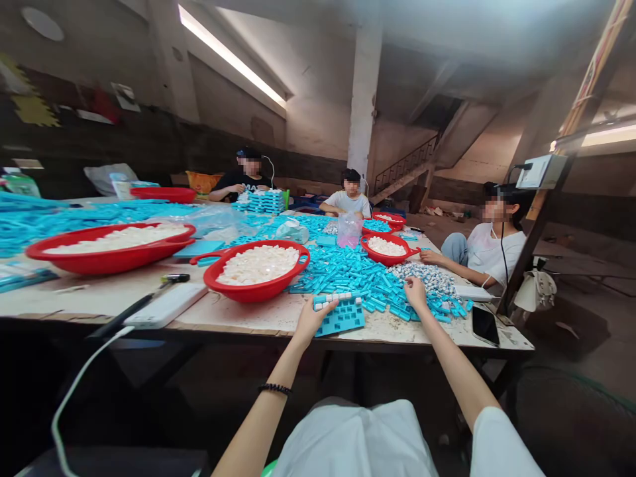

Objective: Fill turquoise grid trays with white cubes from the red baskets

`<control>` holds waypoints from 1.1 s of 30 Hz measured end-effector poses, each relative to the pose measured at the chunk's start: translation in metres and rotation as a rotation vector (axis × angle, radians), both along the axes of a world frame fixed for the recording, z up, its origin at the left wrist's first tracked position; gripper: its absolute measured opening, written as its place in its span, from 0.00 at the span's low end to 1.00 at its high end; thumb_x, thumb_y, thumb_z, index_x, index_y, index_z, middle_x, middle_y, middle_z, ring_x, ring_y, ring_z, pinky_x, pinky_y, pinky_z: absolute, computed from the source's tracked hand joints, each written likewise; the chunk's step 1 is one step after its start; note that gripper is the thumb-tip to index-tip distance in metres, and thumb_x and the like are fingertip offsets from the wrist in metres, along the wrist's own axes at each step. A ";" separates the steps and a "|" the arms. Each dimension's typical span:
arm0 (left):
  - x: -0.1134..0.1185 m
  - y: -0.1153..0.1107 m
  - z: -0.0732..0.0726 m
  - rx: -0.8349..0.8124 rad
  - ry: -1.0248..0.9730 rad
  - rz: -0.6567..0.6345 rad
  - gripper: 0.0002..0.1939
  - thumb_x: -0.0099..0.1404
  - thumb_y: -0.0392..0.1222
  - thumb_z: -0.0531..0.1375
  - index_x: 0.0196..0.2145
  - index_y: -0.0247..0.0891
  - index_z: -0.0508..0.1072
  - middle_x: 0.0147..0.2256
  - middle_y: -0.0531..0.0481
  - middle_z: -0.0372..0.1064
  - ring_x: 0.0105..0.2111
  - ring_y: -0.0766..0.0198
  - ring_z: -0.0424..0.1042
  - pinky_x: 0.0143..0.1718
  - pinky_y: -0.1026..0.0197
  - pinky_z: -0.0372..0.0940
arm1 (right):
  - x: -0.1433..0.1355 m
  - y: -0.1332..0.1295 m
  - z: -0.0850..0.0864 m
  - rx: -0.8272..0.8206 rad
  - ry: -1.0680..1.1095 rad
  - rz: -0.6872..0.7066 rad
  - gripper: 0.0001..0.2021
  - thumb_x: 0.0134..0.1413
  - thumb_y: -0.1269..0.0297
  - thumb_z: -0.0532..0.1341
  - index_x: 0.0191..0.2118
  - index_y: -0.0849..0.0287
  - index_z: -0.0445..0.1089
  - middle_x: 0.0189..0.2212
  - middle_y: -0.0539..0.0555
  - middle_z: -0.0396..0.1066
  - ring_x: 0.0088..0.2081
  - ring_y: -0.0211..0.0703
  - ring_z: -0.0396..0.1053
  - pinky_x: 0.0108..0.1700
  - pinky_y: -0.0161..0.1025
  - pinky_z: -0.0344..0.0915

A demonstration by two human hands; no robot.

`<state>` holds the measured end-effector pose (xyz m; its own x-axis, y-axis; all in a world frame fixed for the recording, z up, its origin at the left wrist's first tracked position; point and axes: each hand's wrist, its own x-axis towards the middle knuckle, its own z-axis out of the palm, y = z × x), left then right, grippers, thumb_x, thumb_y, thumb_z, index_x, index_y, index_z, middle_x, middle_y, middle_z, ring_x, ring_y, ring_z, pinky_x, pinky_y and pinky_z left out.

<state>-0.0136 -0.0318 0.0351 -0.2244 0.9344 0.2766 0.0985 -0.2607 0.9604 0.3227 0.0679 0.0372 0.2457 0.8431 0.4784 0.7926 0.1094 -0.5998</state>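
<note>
My left hand [312,319] holds a blue tray [342,318] with square openings by its left side, near the table's front edge. White pieces [334,298] line the tray's far edge. To the right, my right hand [415,291] has its fingers pressed together at a pile of small white and dark pieces [434,283]; what they hold is too small to make out. Between and beyond my hands spreads a heap of blue pieces [355,275].
Red baskets of white pieces stand at the left [114,246], centre [256,268] and further back [386,248]. A white power bank [166,306] lies front left, a phone [484,326] front right. Three people sit around the table [248,318].
</note>
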 end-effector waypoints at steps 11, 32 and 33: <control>-0.001 0.006 -0.010 0.033 -0.007 -0.033 0.25 0.47 0.57 0.72 0.37 0.37 0.75 0.37 0.44 0.79 0.41 0.50 0.77 0.44 0.54 0.68 | 0.012 0.040 0.000 -0.233 -0.144 -0.092 0.14 0.61 0.57 0.61 0.44 0.60 0.78 0.44 0.62 0.77 0.47 0.52 0.74 0.45 0.38 0.67; 0.001 0.005 -0.016 0.051 -0.004 -0.067 0.24 0.51 0.59 0.69 0.37 0.40 0.72 0.39 0.45 0.78 0.42 0.53 0.76 0.45 0.56 0.68 | 0.009 0.040 0.012 -0.307 -0.243 -0.133 0.12 0.62 0.61 0.59 0.43 0.57 0.79 0.44 0.60 0.78 0.46 0.52 0.75 0.41 0.37 0.66; 0.001 0.005 -0.016 0.050 -0.008 -0.066 0.24 0.50 0.60 0.69 0.37 0.40 0.72 0.38 0.45 0.78 0.41 0.53 0.76 0.44 0.56 0.68 | 0.009 0.038 0.012 -0.295 -0.246 -0.135 0.12 0.63 0.61 0.59 0.43 0.57 0.79 0.44 0.60 0.78 0.46 0.52 0.75 0.41 0.37 0.65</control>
<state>-0.0124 -0.0264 0.0186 -0.1649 0.9324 0.3215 0.0715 -0.3138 0.9468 0.3314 0.1061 0.0495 0.2717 0.9209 0.2793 0.9120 -0.1537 -0.3803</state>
